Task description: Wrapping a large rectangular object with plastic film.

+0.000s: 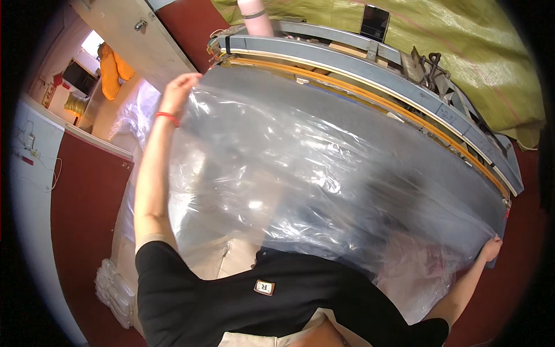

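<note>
A wide sheet of clear plastic film is stretched between my two hands, shiny and creased across its middle. My left hand pinches its far left corner beside the left end of a grey tabletop. My right hand is closed on the film's right edge, near the tabletop's right end. Part of the film lies over the tabletop, and the rest hangs down in front of my body. Along the tabletop's far side runs a long grey metal bar with an orange strip next to it.
A pink bottle and a dark phone stand behind the bar. A metal clamp is at the back right, before yellow-green woven sheeting. Bundled clear plastic lies at lower left. An open door is at upper left.
</note>
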`<state>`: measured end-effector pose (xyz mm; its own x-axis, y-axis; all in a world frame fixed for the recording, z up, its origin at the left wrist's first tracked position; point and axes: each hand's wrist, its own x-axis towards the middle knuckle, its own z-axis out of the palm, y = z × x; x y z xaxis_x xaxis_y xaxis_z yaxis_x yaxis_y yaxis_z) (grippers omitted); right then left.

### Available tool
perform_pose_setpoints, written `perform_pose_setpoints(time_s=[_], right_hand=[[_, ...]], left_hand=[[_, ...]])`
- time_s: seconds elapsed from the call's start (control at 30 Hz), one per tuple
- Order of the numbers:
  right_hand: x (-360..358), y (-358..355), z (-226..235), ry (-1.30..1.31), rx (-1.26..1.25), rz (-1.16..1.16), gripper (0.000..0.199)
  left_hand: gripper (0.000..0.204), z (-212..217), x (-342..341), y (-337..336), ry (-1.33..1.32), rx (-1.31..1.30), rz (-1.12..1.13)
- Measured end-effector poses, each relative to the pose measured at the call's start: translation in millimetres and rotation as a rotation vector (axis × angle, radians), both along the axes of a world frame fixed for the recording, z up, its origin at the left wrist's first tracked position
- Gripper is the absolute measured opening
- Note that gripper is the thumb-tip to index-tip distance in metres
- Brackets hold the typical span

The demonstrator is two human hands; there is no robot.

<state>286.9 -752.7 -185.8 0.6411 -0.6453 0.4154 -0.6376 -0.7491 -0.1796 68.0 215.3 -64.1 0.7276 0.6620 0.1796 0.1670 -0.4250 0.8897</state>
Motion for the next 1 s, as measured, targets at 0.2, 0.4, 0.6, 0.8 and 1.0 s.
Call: perform_pose_setpoints(time_s=[0.2, 0.4, 0.6, 0.8, 1.0], right_hand=[[-10, -76, -15, -0.086, 0.070, 0.042, 0.041], [-48, -94, -9, -0.276, 0.267, 0.116, 0.042], [-67, -125, -21, -0.302, 0.295, 0.116, 0.042], [-77, -142, -21, -0.382, 0.313, 0.181, 0.041], [-86, -155, -17, -0.489, 0.369, 0.159, 0.041]], left_hand=[[0.015, -81, 32, 4, 0.180, 0.590, 0.040], [0.024, -72, 37, -30, 0.321, 0.633, 0.072], [0.026, -64, 30, -42, 0.435, 0.590, 0.026], [0.023, -61, 31, -45, 0.462, 0.695, -0.060], [0.021, -64, 36, -60, 0.218, 0.813, -0.011]])
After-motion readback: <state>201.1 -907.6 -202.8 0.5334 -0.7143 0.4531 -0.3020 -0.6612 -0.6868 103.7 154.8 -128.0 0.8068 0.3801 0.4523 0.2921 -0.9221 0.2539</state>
